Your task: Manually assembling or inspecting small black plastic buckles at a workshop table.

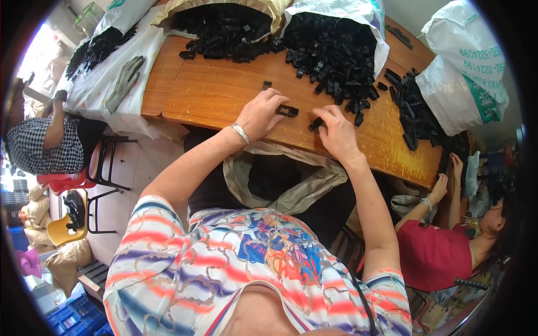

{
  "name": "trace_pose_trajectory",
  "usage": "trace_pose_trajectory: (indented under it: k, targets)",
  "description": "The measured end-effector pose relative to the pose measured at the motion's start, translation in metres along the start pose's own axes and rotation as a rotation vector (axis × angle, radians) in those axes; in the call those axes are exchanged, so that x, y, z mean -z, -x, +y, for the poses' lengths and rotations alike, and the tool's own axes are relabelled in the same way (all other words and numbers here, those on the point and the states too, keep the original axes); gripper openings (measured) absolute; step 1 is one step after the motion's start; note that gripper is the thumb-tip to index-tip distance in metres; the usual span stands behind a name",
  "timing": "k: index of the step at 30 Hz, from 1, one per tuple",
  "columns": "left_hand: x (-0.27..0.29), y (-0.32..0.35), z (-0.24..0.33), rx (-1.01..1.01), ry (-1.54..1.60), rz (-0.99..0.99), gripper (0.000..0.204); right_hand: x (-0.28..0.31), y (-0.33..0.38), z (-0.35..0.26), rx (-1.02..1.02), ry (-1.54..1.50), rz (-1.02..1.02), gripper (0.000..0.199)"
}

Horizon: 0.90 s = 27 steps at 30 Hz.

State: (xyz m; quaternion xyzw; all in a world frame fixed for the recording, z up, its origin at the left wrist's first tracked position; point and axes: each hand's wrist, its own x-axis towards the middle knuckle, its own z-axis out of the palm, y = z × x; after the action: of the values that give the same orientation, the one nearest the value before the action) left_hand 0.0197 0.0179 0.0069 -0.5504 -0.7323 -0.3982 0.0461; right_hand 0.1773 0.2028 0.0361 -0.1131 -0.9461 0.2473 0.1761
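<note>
Nearest my lens, an open beige sack [291, 193] hangs below the wooden table's [224, 95] edge. My left hand [259, 113] pinches a small black plastic clip [288, 111] between its fingers; my right hand [338, 133] closes its fingertips on another black plastic piece [315, 124]. Farther back, a white sack [358, 17] spills black parts [336, 56]; a white bag with green print [468, 73] stands right.

Grey glove [124, 82] on white sheet [98, 89] — yellow chair [66, 232] below
</note>
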Motion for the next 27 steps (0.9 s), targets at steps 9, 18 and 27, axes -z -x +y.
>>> trace_pose_trajectory:
  k: [9,18,27]
  targets:
    - [-0.007,-0.002,-0.008,0.074,-0.038,-0.019,0.026,-0.024,-0.020,-0.019,0.128,-0.080,0.077,0.020]
    - [-0.009,-0.002,-0.009,0.137,-0.008,-0.022,0.026,-0.035,-0.036,-0.026,0.257,0.034,-0.004,0.021]
    - [-0.011,-0.005,-0.007,0.248,0.011,-0.072,0.027,-0.043,-0.037,-0.026,0.242,-0.029,0.028,0.018]
